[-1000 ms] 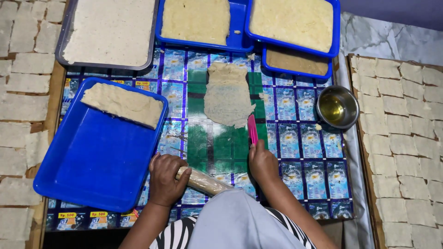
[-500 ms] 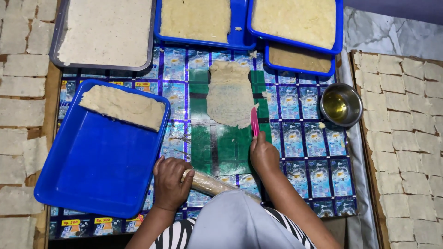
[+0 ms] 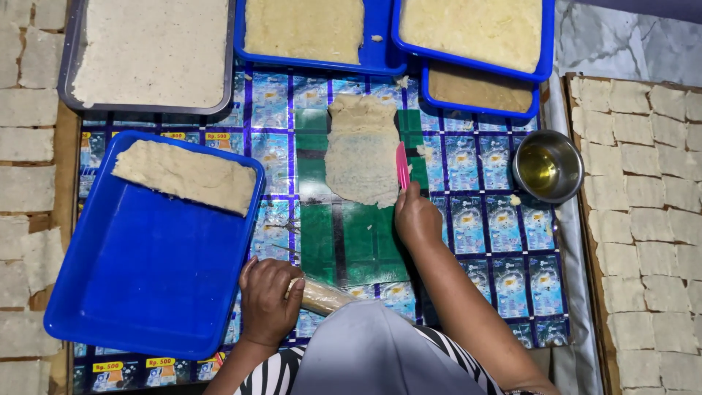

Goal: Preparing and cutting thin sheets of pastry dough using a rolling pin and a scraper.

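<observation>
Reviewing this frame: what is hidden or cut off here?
- Rolling pin, head view: far end hidden under the person's grey clothing; near end covered by the left hand.
- Pink scraper: lower part inside the right hand.
- Top trays: cut by the upper edge.

Small-scale food-making workspace, probably a home cracker or snack kitchen, seen from above. A work surface covered with a printed plastic sheet (image 3: 468, 241) carries blue trays (image 3: 146, 292) and a grey tray (image 3: 69, 66) of pale dough from 9 to 1 o'clock, a flattened dough sheet (image 3: 362, 150) at centre and a steel bowl of oil (image 3: 547, 167) at 3 o'clock. Boards of cut dough squares (image 3: 643, 241) flank the surface at 3 and 9 o'clock.
</observation>
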